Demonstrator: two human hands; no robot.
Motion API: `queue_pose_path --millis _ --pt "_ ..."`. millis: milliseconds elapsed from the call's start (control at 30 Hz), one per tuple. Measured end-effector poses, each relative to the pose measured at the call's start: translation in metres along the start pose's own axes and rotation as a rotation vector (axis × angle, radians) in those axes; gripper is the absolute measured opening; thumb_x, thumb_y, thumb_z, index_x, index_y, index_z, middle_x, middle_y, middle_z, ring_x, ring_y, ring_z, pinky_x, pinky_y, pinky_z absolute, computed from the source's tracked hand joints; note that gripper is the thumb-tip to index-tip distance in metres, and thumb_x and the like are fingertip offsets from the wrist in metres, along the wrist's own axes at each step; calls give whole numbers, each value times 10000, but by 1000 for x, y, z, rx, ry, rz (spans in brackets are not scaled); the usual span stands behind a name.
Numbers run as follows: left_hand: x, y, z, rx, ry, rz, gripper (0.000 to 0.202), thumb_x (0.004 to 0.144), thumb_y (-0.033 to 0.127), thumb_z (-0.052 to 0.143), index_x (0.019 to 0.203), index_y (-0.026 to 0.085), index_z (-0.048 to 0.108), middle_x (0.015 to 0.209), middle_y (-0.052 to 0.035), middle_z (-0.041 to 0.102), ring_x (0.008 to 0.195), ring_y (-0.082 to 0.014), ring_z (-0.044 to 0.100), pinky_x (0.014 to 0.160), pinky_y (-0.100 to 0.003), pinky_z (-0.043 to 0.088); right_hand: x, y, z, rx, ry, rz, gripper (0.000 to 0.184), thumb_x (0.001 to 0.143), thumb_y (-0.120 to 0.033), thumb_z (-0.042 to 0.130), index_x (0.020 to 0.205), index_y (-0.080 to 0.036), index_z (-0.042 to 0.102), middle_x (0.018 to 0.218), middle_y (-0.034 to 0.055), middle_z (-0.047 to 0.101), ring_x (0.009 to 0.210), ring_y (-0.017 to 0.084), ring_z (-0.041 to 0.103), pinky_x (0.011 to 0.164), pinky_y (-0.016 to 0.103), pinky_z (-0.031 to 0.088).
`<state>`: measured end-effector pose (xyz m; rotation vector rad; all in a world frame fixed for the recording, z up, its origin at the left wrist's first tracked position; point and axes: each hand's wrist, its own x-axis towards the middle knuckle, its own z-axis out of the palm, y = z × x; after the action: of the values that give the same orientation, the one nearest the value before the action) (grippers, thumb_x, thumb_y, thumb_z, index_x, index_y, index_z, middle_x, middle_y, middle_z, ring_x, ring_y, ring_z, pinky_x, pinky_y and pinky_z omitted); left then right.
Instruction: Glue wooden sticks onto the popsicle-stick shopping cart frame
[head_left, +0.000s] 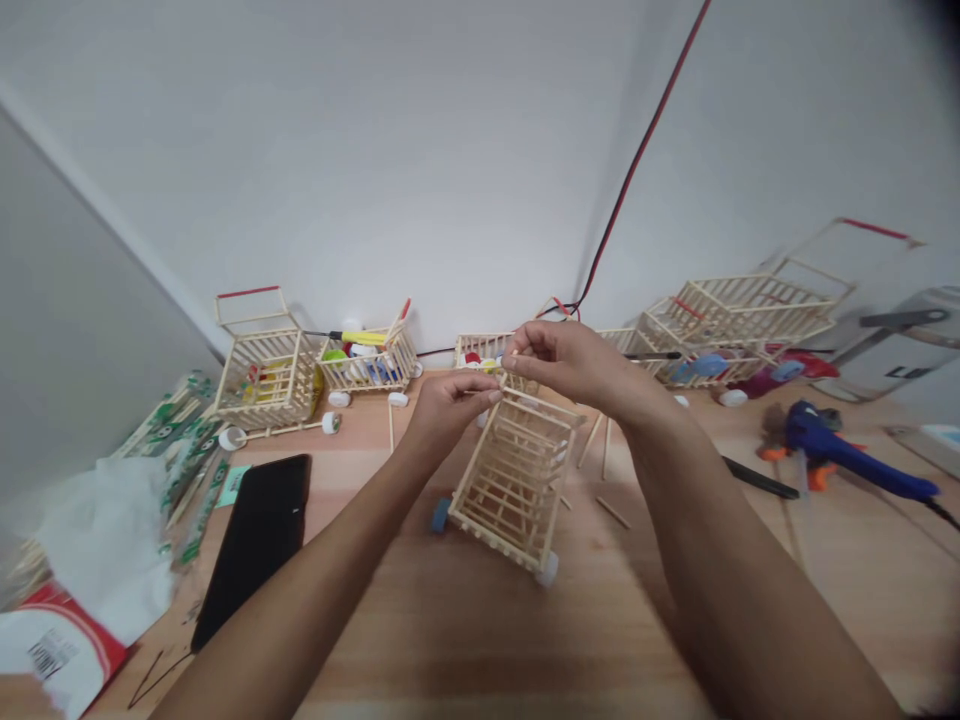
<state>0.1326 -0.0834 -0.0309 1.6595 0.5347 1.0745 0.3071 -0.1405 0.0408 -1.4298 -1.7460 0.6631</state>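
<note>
Through my head camera I have both hands over the middle of the bench (487, 650), working at a small stick cart (510, 475). It sits near the centre, about midway between the front and back edges, a blue wheel (441, 515) at its lower left and a white wheel (547, 570) at its lower right. My left hand (457, 405) pinches the cart's upper left corner, thumb and fingers closed on it. My right hand (562, 360) is just above that same corner, thumb and forefinger closed on what looks like a short stick (514, 353) — mostly hidden by the fingers.

Loose sticks (615, 512) lie just right of the cart. Along the bench's back edge I see other carts, among them a red-handled cart (262, 370) toward the left corner and a smaller cart (371, 362) beside it, with a yellow-handled tool (360, 338) across its top. A dark phone (259, 540) lies toward the left edge; a blue glue gun (847, 455) rests toward the right edge — well apart from my hands.
</note>
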Motion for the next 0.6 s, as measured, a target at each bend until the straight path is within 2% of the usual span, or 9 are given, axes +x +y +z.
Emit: queue_pose_path --millis 233,600 --pt "0 2 0 2 14 -7 116 718 283 770 760 175 767 830 -48 752 833 -197 664 822 -335 519 1 2 0 -46 8 -25 197 785 -386 620 766 -192 589 686 -3 571 624 128 486 562 271 352" --pt "0 2 -1 -2 -10 -32 150 724 305 776 777 165 777 829 -53 748 825 -191 652 830 -318 499 2 4 1 -7 19 -30 203 773 -392 630 765 -191 600 683 -6 576 632 126 492 577 268 368"
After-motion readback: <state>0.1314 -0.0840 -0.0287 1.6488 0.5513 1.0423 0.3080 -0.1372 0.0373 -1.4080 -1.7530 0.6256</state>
